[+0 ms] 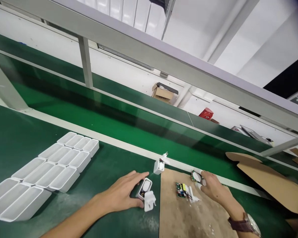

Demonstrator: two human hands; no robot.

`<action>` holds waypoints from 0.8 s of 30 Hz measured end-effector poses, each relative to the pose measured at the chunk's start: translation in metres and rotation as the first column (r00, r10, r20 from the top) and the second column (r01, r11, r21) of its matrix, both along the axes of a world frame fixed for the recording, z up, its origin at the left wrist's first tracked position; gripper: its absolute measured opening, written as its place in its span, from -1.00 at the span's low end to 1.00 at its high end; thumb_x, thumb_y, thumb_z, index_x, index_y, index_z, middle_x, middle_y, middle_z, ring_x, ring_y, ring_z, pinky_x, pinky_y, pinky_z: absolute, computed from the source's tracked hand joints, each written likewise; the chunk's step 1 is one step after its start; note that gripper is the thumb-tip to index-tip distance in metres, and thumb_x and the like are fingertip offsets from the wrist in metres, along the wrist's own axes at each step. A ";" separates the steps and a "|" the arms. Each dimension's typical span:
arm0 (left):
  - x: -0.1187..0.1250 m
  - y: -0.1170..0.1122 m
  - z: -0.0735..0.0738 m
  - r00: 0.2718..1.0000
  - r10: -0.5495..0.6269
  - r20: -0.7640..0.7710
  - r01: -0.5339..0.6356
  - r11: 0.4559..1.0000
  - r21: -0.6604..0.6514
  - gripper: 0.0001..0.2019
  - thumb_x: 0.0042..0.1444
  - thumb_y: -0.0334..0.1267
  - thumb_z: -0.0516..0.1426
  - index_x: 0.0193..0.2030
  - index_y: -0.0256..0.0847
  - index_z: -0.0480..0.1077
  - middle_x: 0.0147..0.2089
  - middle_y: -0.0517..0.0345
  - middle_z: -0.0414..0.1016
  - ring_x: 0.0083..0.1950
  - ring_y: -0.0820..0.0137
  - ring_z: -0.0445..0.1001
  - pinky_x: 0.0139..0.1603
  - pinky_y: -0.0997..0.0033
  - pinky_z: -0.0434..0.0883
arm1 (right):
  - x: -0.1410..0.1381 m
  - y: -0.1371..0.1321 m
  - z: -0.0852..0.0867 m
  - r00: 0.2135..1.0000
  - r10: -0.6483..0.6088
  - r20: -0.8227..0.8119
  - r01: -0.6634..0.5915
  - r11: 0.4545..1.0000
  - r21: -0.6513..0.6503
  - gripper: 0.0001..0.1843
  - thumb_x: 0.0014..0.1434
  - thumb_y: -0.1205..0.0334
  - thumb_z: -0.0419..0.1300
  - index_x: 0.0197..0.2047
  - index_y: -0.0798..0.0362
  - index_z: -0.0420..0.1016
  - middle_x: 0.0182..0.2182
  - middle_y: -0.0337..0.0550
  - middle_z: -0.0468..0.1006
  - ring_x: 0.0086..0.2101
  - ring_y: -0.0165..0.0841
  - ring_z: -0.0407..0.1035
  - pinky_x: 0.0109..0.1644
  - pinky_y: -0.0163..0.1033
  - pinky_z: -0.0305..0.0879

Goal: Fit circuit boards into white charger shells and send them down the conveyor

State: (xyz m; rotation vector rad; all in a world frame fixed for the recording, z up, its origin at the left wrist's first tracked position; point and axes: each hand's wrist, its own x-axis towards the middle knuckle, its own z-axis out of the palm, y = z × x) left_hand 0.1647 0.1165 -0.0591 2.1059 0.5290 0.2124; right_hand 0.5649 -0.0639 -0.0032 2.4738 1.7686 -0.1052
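Note:
My left hand rests on the green bench, its fingers curled round a white charger housing with a white plug piece lying against it. My right hand sits on a brown board and pinches a small circuit board at its fingertips. Between the hands lies a green circuit board with a white plug part attached. Another white plug housing stands upright by the bench's far edge.
Rows of several empty white housings lie on the left of the green bench. A cardboard sheet lies at the right. A conveyor belt runs behind, under a grey frame. A cardboard box sits beyond.

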 end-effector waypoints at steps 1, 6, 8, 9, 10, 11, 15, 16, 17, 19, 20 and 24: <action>-0.001 -0.003 0.001 1.000 0.002 0.011 -0.003 1.000 0.011 -0.04 0.08 -0.04 0.41 0.55 0.13 0.05 0.22 0.02 0.45 0.19 -0.01 0.44 0.19 0.06 0.46 | -0.010 -0.010 -0.002 1.000 0.003 -0.020 -0.002 1.000 0.029 -0.49 -0.04 0.52 0.13 -0.01 0.07 0.58 0.03 0.15 0.62 0.10 0.03 0.48 0.23 0.06 0.38; 0.001 -0.021 0.000 0.985 0.048 0.166 -0.062 0.995 0.076 -0.12 0.23 -0.18 0.27 0.57 0.16 -0.11 0.38 0.00 0.28 0.16 0.14 0.47 0.15 0.13 0.51 | -0.100 -0.011 -0.008 0.878 0.283 -0.385 -0.105 0.901 0.422 -0.47 0.39 0.22 0.13 0.40 -0.04 0.35 0.39 0.05 0.35 0.37 -0.08 0.25 0.44 0.15 0.25; 0.001 -0.025 -0.004 0.970 0.044 0.241 -0.066 0.994 0.085 -0.23 0.34 -0.24 0.14 0.57 0.14 -0.15 0.29 0.03 0.39 0.15 0.19 0.51 0.19 0.11 0.51 | -0.139 0.004 -0.014 0.735 0.431 -0.524 -0.171 0.865 0.471 -0.44 0.42 0.19 0.17 0.45 -0.11 0.29 0.44 0.00 0.27 0.41 -0.10 0.18 0.49 0.17 0.17; 0.001 -0.026 -0.006 0.961 0.039 0.275 -0.064 0.994 0.084 -0.27 0.36 -0.26 0.10 0.56 0.13 -0.14 0.28 0.05 0.42 0.19 0.20 0.51 0.25 0.08 0.49 | -0.156 0.012 -0.019 0.673 0.490 -0.554 -0.193 0.839 0.508 -0.42 0.42 0.21 0.19 0.46 -0.13 0.28 0.45 -0.01 0.26 0.41 -0.09 0.17 0.49 0.19 0.16; 0.001 -0.026 -0.007 0.953 0.039 0.301 -0.066 0.995 0.080 -0.30 0.38 -0.26 0.08 0.56 0.13 -0.12 0.30 0.05 0.44 0.25 0.19 0.49 0.32 0.05 0.45 | -0.169 0.019 -0.025 0.616 0.539 -0.574 -0.204 0.813 0.545 -0.40 0.40 0.24 0.22 0.46 -0.14 0.29 0.44 -0.01 0.28 0.40 -0.08 0.19 0.48 0.20 0.18; 0.000 -0.025 -0.007 0.947 0.048 0.317 -0.076 0.994 0.075 -0.33 0.38 -0.25 0.09 0.54 0.12 -0.07 0.32 0.06 0.44 0.30 0.18 0.48 0.36 0.03 0.43 | -0.180 0.026 -0.032 0.564 0.579 -0.588 -0.203 0.788 0.581 -0.39 0.38 0.27 0.24 0.45 -0.16 0.32 0.42 -0.02 0.32 0.38 -0.08 0.24 0.47 0.19 0.22; -0.004 -0.020 -0.002 0.943 0.111 0.315 -0.119 0.993 0.007 -0.41 0.39 -0.11 0.16 0.49 0.08 0.10 0.34 0.04 0.47 0.32 0.14 0.49 0.38 0.01 0.43 | -0.200 0.038 -0.061 0.529 0.666 -0.526 -0.195 0.699 0.688 -0.43 0.43 0.34 0.19 0.43 -0.22 0.34 0.34 -0.08 0.43 0.26 -0.15 0.41 0.35 0.01 0.43; -0.004 -0.019 0.000 0.943 0.124 0.308 -0.125 0.992 -0.017 -0.43 0.40 -0.08 0.16 0.49 0.08 0.12 0.33 0.04 0.49 0.31 0.14 0.50 0.38 0.01 0.43 | -0.201 0.037 -0.067 0.560 0.673 -0.483 -0.204 0.677 0.707 -0.41 0.44 0.35 0.17 0.45 -0.23 0.30 0.34 -0.08 0.43 0.25 -0.16 0.42 0.33 -0.01 0.45; -0.005 -0.018 0.001 0.945 0.129 0.300 -0.124 0.992 -0.037 -0.44 0.42 -0.06 0.14 0.48 0.08 0.12 0.33 0.04 0.50 0.31 0.14 0.50 0.39 0.00 0.43 | -0.201 0.035 -0.071 0.599 0.673 -0.434 -0.213 0.657 0.723 -0.38 0.44 0.36 0.17 0.47 -0.23 0.25 0.34 -0.07 0.43 0.24 -0.15 0.43 0.33 -0.02 0.46; -0.005 -0.017 0.003 0.950 0.136 0.280 -0.125 0.991 -0.058 -0.47 0.45 -0.04 0.11 0.49 0.11 0.11 0.34 0.05 0.49 0.31 0.14 0.51 0.39 -0.02 0.42 | -0.200 0.029 -0.077 0.673 0.660 -0.335 -0.239 0.622 0.745 -0.33 0.43 0.39 0.16 0.51 -0.19 0.18 0.35 -0.04 0.41 0.24 -0.12 0.44 0.31 -0.01 0.48; -0.005 -0.016 0.002 0.953 0.135 0.273 -0.123 0.991 -0.058 -0.45 0.45 -0.02 0.11 0.50 0.14 0.08 0.34 0.05 0.49 0.31 0.14 0.51 0.39 -0.03 0.43 | -0.198 0.026 -0.077 0.700 0.650 -0.295 -0.256 0.615 0.746 -0.32 0.43 0.41 0.14 0.52 -0.16 0.15 0.34 -0.01 0.42 0.23 -0.12 0.45 0.30 -0.02 0.49; -0.006 -0.017 -0.003 0.931 0.138 0.336 -0.136 0.990 -0.030 -0.18 0.34 0.21 0.18 0.57 0.20 -0.15 0.45 -0.02 0.37 0.41 0.05 0.42 0.39 -0.06 0.43 | -0.192 0.017 -0.069 0.732 0.654 -0.193 -0.323 0.582 0.746 -0.29 0.37 0.51 0.07 0.52 -0.04 0.15 0.31 0.09 0.43 0.21 -0.11 0.46 0.24 -0.07 0.54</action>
